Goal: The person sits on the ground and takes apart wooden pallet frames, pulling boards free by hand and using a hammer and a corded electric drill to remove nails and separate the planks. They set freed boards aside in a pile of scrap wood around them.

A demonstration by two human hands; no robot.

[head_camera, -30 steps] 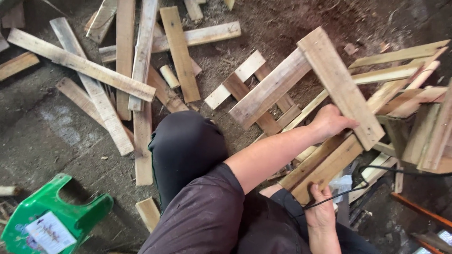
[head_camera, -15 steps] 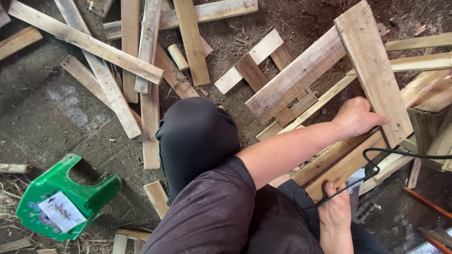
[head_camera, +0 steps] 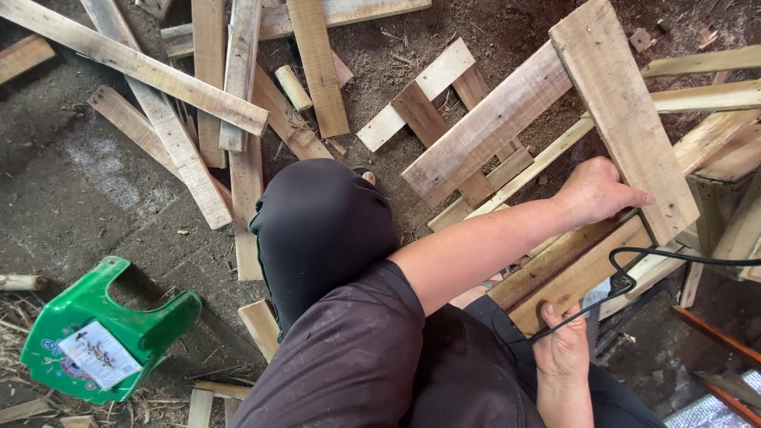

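My left hand (head_camera: 598, 190) reaches across my body and grips the edge of a wide pale plank (head_camera: 626, 111), which forms the top of a rough frame of nailed wooden slats (head_camera: 483, 135). Lower down, my right hand (head_camera: 563, 345) is closed against the frame's lower slat (head_camera: 571, 273), around something with a black cable (head_camera: 634, 261). The cable loops off to the right, and the thing it belongs to is mostly hidden by the hand. My bent knee in black trousers (head_camera: 317, 222) sits left of the frame.
Several loose planks (head_camera: 182, 150) lie scattered on the dirt and concrete floor at upper left. A green plastic stool (head_camera: 103, 333) lies tipped over at lower left. More timber pieces (head_camera: 729, 150) are stacked at the right edge. An orange bar (head_camera: 713, 333) lies at lower right.
My left hand has shifted along the wide plank toward its lower end. A loop of the black cable now shows beside my right hand. The view has moved closer to the frame.
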